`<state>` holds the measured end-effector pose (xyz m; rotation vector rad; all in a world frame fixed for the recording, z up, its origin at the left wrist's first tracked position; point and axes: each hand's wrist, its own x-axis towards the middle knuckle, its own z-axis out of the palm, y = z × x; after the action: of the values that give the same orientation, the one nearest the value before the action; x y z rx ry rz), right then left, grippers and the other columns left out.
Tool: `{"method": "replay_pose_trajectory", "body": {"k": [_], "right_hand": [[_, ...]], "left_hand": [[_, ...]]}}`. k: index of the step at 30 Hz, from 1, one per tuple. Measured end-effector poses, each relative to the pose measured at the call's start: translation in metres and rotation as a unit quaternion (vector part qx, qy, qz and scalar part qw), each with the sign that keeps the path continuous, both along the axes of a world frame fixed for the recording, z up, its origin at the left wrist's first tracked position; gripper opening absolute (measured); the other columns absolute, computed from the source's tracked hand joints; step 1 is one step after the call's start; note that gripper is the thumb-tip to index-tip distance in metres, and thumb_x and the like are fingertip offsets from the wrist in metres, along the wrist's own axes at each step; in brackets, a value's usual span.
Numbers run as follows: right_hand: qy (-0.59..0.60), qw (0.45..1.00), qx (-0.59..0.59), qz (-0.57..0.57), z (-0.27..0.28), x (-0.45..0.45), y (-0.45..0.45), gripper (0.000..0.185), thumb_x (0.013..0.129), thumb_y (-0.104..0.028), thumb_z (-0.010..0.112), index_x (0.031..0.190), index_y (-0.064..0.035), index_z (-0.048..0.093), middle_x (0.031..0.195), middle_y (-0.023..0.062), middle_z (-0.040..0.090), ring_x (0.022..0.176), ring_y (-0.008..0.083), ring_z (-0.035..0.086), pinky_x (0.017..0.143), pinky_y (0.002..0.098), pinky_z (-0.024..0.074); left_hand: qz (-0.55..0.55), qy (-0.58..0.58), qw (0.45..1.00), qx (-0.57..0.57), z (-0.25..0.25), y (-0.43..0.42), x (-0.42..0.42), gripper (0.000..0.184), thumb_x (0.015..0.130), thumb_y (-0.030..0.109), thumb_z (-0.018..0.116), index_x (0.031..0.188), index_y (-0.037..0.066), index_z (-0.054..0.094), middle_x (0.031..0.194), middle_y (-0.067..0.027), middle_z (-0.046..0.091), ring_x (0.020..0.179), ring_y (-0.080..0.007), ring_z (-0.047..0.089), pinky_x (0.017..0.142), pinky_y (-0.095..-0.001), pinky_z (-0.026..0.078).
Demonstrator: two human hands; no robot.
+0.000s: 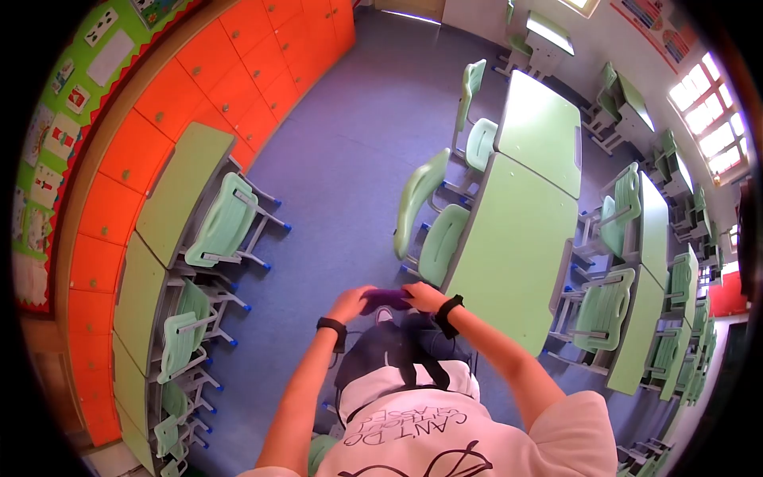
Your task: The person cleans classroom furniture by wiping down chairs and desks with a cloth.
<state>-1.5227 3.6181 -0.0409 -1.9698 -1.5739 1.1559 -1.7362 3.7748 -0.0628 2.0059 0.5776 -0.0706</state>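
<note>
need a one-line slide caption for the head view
Left hand and right hand hold a dark purple, cloth-like bundle beside a pale-green rectangular desk.

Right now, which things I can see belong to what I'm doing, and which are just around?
In the job:
- purple cloth
- left hand and right hand, both holding it

Apparently just around, not in hand:
- desks
- chairs
- lockers

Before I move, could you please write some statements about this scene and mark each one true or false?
1. The left hand and the right hand both hold the purple item. True.
2. The lockers are blue. False: they are orange.
3. The person wears two black bands. True.
4. The purple item lies on a desk. False: it is held, not laid down.
5. The shirt has lettering on it. True.
</note>
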Motion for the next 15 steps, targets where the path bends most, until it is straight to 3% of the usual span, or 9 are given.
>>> {"method": "replay_pose_trajectory", "body": {"k": [6,8,11,14,15], "right_hand": [[0.094,0.988,0.115,-0.052,0.036,0.033,0.071,0.024,0.086,-0.012,0.064,0.107,-0.0014,0.063,0.090,0.0203,0.068,0.080,0.0356,0.066,0.073,0.0413,0.0513],[0.131,0.984,0.076,-0.092,0.059,0.052,0.090,0.024,0.082,-0.007,0.063,0.106,-0.0032,0.064,0.090,0.0166,0.068,0.084,0.0313,0.067,0.078,0.0391,0.0515],[0.045,0.986,0.125,-0.100,0.089,0.088,0.109,0.026,0.080,-0.005,0.062,0.106,-0.0048,0.064,0.091,0.0177,0.068,0.087,0.0354,0.065,0.078,0.0415,0.0510],[-0.044,0.970,0.197,-0.133,0.112,0.140,0.129,0.027,0.079,-0.002,0.059,0.105,-0.0047,0.064,0.089,0.0190,0.067,0.085,0.0377,0.065,0.075,0.0426,0.0508],[-0.071,0.961,0.221,-0.152,0.119,0.160,0.135,0.028,0.078,-0.001,0.058,0.105,-0.0044,0.064,0.088,0.0194,0.067,0.084,0.0383,0.064,0.074,0.0427,0.0508]], "left_hand": [[0.048,0.003,0.999,0.019,0.067,0.053,0.021,0.028,0.092,0.013,0.054,0.119,0.010,0.061,0.099,-0.0185,0.068,0.093,-0.0385,0.064,0.079,-0.0426,0.051],[0.051,0.006,0.998,0.035,0.085,0.064,0.035,0.027,0.093,0.014,0.054,0.119,0.011,0.061,0.098,-0.0188,0.068,0.092,-0.0397,0.063,0.077,-0.0433,0.051],[0.012,-0.042,0.996,0.075,0.101,0.095,0.076,0.027,0.092,0.014,0.054,0.118,0.011,0.061,0.097,-0.0190,0.067,0.090,-0.0404,0.063,0.076,-0.0446,0.050],[-0.041,-0.085,0.978,0.189,0.126,0.134,0.140,0.027,0.093,0.014,0.054,0.119,0.010,0.061,0.085,-0.0179,0.068,0.078,-0.0384,0.064,0.069,-0.0445,0.050],[-0.049,-0.117,0.970,0.209,0.136,0.148,0.167,0.028,0.092,0.014,0.055,0.119,0.011,0.061,0.089,-0.0179,0.068,0.082,-0.0386,0.064,0.072,-0.0451,0.050]]}}
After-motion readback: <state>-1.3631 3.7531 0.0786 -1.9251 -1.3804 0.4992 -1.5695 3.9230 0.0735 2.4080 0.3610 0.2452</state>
